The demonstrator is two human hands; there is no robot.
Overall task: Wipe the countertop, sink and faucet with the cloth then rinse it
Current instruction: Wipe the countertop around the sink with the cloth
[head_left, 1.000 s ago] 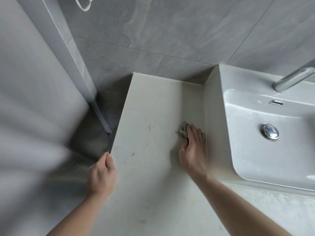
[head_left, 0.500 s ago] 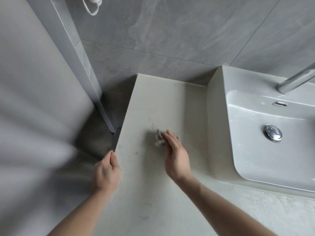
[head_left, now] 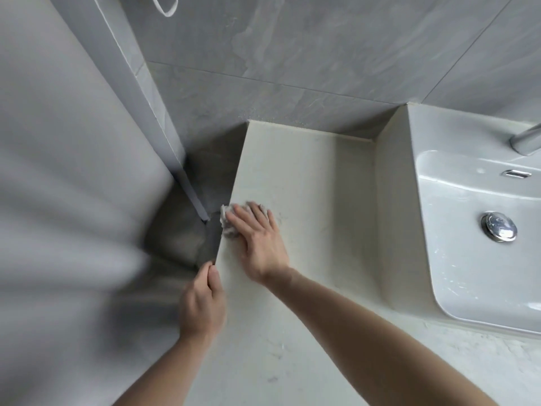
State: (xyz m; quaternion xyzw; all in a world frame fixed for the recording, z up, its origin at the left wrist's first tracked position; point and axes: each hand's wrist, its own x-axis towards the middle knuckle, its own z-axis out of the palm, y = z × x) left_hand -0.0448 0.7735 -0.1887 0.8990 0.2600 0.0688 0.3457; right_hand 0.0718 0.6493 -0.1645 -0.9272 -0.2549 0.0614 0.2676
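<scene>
Two hands at the tabletop's (head_left: 307, 200) left edge, cloth (head_left: 228, 219) under the right.
Right hand (head_left: 257, 238) presses flat; left hand (head_left: 203, 303) grips the edge; sink (head_left: 456, 259) lies well right.

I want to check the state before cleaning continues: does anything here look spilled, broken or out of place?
Nothing is broken or spilled. The countertop shows faint smudges, and the sink has white streaks. The right hand presses the cloth at the counter's left edge.

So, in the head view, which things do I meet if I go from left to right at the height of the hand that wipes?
Small grey cloth at the counter's left edge → right hand pressing it → bare beige stone countertop → white ceramic sink → round chrome drain plug.
</scene>
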